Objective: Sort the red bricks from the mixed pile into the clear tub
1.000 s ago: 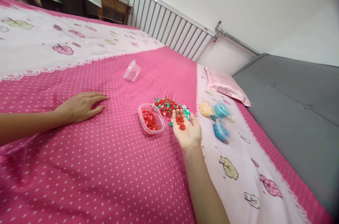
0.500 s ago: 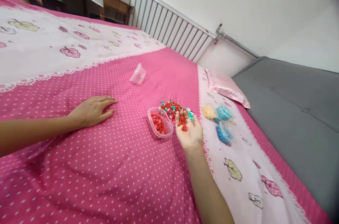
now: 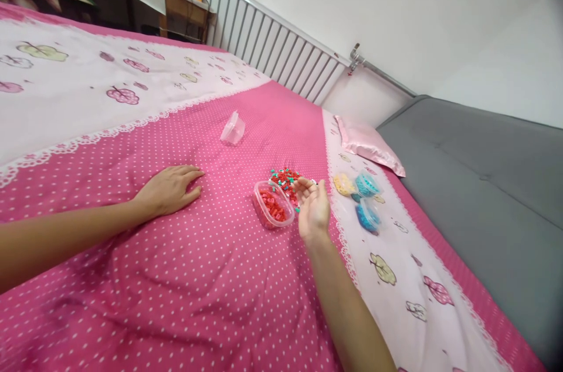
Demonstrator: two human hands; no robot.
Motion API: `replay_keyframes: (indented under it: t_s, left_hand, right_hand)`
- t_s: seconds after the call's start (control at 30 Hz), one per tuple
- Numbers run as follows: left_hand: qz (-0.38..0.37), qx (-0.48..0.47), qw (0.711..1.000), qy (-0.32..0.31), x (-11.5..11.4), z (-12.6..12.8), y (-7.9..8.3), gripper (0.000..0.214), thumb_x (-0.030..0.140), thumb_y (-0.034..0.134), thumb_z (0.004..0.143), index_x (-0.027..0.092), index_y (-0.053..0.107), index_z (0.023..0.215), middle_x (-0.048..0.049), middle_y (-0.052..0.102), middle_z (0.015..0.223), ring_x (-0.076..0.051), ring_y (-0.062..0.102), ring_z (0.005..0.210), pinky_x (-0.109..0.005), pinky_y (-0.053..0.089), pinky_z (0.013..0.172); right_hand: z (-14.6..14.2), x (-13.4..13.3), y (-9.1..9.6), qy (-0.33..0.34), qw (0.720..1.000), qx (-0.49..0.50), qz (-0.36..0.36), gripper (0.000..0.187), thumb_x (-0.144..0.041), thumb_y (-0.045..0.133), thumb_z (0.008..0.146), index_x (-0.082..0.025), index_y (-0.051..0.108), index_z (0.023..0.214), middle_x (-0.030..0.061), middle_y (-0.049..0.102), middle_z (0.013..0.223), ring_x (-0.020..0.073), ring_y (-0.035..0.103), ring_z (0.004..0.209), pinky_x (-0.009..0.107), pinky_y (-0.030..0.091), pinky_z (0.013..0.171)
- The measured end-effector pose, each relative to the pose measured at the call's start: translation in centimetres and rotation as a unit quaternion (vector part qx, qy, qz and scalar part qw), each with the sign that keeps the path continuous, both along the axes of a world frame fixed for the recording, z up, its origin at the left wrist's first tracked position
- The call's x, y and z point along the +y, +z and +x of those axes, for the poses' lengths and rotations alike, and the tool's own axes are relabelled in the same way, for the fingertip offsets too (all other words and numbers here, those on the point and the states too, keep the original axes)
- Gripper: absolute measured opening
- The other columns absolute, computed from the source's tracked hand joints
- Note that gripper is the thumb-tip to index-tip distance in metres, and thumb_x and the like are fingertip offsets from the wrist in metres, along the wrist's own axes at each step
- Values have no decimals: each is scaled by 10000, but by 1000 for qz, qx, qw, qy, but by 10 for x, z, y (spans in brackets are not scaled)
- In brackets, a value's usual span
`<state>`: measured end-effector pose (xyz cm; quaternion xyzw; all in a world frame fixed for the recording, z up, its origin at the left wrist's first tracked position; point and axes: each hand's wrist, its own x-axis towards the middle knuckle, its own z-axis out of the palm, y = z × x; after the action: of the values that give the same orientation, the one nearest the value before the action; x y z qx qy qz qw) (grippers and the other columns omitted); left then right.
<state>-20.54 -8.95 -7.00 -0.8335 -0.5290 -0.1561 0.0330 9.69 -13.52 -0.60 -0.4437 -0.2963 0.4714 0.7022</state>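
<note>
The right hand [image 3: 314, 211] is nearest the middle, its palm turned partly up and toward nine o'clock. Its fingers are loosely bent and the thumb stands apart from them; whether any pieces lie in the curl cannot be told. Just beside it, at nine o'clock, a clear plastic container [image 3: 263, 215] sits on the pink dotted bedsheet [image 3: 211, 278], with small red pieces [image 3: 274, 206] inside. From that container, the left hand [image 3: 167, 191] lies at nine o'clock, well apart, palm down on the sheet with its fingers stretched out and only slightly spread, gripping nothing visible.

At one o'clock from the container, just beyond its rim, is a loose pile of red, green and white pieces [image 3: 285, 178]. Tubs of blue pieces [image 3: 367, 216], yellow pieces [image 3: 343, 185] and teal pieces [image 3: 368, 185] cluster between two and three o'clock. Farther off, a second clear container [image 3: 233, 129] leans at eleven o'clock, and a pink satin pillow [image 3: 369, 146] lies at two.
</note>
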Motion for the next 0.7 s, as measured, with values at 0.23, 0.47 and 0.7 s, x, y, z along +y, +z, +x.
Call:
replay_keyframes:
  t_s: [0.23, 0.47, 0.7]
  left_hand:
    - [0, -9, 1000, 4, -1, -1, 3, 581, 451, 334, 837, 93, 564, 1233, -149, 586, 1249, -296, 519, 1158, -419, 332, 1015]
    - [-11, 16, 1000, 10, 4, -1, 3, 606, 470, 324, 844, 84, 546, 1254, -162, 556, 1286, -310, 500, 1184, -439, 325, 1034]
    - [-40, 6, 999, 24, 7, 0, 8, 609, 489, 356, 827, 100, 545, 1256, -149, 549, 1298, -316, 513, 1168, -452, 360, 1015]
  right_hand:
    - [34, 17, 22, -122, 989, -7, -89, 181, -322, 439, 819, -198, 554, 755, -25, 622, 726, 82, 573, 627, 207, 431, 636]
    - [37, 50, 8, -114, 988, -42, -92, 95, -271, 556, 679, -207, 514, 734, -61, 568, 630, 75, 527, 525, 187, 400, 522]
    - [53, 62, -31, -56, 981, -162, -87, 147, -179, 607, 595, -190, 558, 734, -64, 548, 603, 82, 507, 519, 197, 386, 516]
